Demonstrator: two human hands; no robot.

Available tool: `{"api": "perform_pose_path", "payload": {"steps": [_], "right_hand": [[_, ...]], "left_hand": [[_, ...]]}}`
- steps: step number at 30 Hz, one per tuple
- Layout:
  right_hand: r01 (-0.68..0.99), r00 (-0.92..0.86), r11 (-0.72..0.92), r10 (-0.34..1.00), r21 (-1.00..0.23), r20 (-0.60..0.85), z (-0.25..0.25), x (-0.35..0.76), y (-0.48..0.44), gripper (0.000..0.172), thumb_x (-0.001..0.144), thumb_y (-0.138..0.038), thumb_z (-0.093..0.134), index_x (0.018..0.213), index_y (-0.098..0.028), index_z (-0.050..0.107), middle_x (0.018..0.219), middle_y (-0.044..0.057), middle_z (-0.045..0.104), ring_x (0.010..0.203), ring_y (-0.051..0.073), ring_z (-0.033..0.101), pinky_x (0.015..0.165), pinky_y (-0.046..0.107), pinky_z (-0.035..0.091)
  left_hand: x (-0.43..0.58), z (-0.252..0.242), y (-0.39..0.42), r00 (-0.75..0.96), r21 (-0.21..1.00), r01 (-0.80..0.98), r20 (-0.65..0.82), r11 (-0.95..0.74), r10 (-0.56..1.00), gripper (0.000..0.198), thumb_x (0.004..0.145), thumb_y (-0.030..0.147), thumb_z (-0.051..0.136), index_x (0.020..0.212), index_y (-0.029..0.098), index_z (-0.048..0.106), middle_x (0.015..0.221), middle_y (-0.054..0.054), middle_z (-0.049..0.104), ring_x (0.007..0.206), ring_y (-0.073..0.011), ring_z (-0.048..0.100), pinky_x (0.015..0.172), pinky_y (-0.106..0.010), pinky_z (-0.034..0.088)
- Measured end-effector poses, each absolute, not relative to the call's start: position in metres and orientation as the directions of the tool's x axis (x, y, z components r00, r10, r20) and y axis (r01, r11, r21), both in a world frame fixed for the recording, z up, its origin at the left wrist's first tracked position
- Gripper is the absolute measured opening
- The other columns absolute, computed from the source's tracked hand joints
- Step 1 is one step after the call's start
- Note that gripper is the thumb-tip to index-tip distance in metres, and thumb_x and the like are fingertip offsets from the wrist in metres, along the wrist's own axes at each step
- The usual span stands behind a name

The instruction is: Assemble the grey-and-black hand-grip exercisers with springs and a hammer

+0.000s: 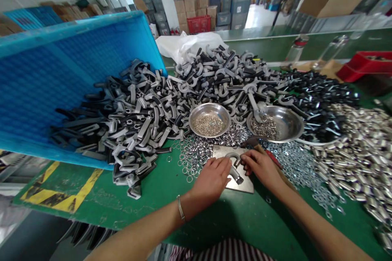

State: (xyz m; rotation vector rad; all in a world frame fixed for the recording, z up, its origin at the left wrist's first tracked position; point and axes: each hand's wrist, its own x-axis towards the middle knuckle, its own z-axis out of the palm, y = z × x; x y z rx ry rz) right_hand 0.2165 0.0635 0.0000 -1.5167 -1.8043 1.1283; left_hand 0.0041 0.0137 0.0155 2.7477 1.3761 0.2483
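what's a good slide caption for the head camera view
Left hand and right hand at a curved gray part over a metal plate, two metal bowls and a blue crate beyond.

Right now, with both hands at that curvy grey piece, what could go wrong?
The hooked grey piece could slip on the metal plate and perhaps pinch the left hand. The right hand might knock the hammer beside it. Another grey piece, leaning into the right-hand steel bowl, could shift and spill small metal parts.
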Motion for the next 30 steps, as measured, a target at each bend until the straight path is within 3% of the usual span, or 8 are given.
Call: {"api": "perform_pose_path", "payload": {"steps": [8,11,13,15,17,20,23,30], "right_hand": [[0.742,-0.390,0.348,0.919,-0.573,0.052,0.018,0.216,0.059,0.021,0.092,-0.025,0.045,0.101,-0.017,0.064,0.104,0.016,0.066,0.104,0.033,0.060,0.096,0.050,0.044],[0.884,-0.363,0.397,0.916,-0.246,0.173,0.024,0.240,0.051,0.032,0.093,-0.033,0.051,0.116,-0.012,0.059,0.112,0.020,0.062,0.108,0.036,0.055,0.094,0.050,0.045],[0.936,-0.346,0.353,0.916,0.001,0.202,0.026,0.257,0.048,0.030,0.092,-0.037,0.052,0.108,-0.012,0.059,0.100,0.020,0.062,0.096,0.037,0.056,0.084,0.049,0.048],[0.937,-0.349,0.341,0.922,0.078,0.168,0.028,0.268,0.049,0.021,0.092,-0.036,0.051,0.093,-0.015,0.058,0.086,0.016,0.062,0.086,0.035,0.056,0.075,0.047,0.048],[0.936,-0.345,0.351,0.922,-0.002,0.173,0.030,0.272,0.052,0.017,0.092,-0.034,0.049,0.086,-0.019,0.054,0.083,0.014,0.061,0.084,0.033,0.057,0.073,0.044,0.048],[0.898,-0.271,0.312,0.948,-0.311,0.167,0.038,0.270,0.051,0.015,0.092,-0.035,0.046,0.096,-0.020,0.049,0.086,0.011,0.062,0.078,0.027,0.061,0.069,0.038,0.048],[0.815,-0.240,0.188,0.971,-0.548,-0.023,0.049,0.266,0.041,0.026,0.096,-0.041,0.041,0.111,-0.021,0.047,0.083,0.006,0.066,0.068,0.022,0.064,0.064,0.033,0.049],[0.808,-0.329,0.148,0.917,-0.571,-0.228,0.058,0.261,0.023,0.028,0.098,-0.044,0.038,0.098,-0.023,0.057,0.080,0.007,0.071,0.070,0.025,0.069,0.065,0.034,0.049]], "left_hand": [[0.004,0.016,0.013,0.563,0.196,0.795,0.117,-0.574,0.818,0.045,0.100,0.028,0.041,0.141,0.011,0.043,0.142,-0.013,0.053,0.127,-0.0271,0.048,0.108,-0.043,0.036],[0.003,0.015,0.012,0.560,0.217,0.789,0.133,-0.576,0.818,0.044,0.100,0.028,0.041,0.141,0.011,0.044,0.144,-0.012,0.052,0.128,-0.0269,0.047,0.109,-0.044,0.035],[0.004,0.014,0.012,0.557,0.225,0.786,0.143,-0.575,0.818,0.043,0.100,0.025,0.040,0.140,0.011,0.044,0.144,-0.013,0.052,0.128,-0.0270,0.047,0.109,-0.044,0.035],[0.006,0.015,0.012,0.539,0.247,0.791,0.151,-0.560,0.829,0.042,0.099,0.023,0.041,0.140,0.011,0.045,0.143,-0.012,0.053,0.127,-0.0270,0.048,0.109,-0.044,0.036],[0.007,0.015,0.011,0.513,0.290,0.793,0.155,-0.535,0.844,0.043,0.098,0.025,0.045,0.139,0.014,0.046,0.142,-0.011,0.053,0.126,-0.0266,0.048,0.109,-0.043,0.036],[0.007,0.014,0.010,0.477,0.352,0.789,0.167,-0.504,0.863,0.044,0.095,0.027,0.051,0.137,0.016,0.047,0.143,-0.009,0.052,0.127,-0.0264,0.047,0.111,-0.042,0.036],[0.007,0.011,0.009,0.458,0.381,0.783,0.183,-0.492,0.870,0.045,0.095,0.026,0.053,0.138,0.017,0.047,0.144,-0.010,0.050,0.128,-0.0269,0.045,0.111,-0.044,0.036],[0.005,0.010,0.008,0.444,0.434,0.768,0.168,-0.470,0.880,0.045,0.094,0.026,0.053,0.138,0.020,0.047,0.143,-0.010,0.049,0.131,-0.0281,0.043,0.112,-0.049,0.034]]}}
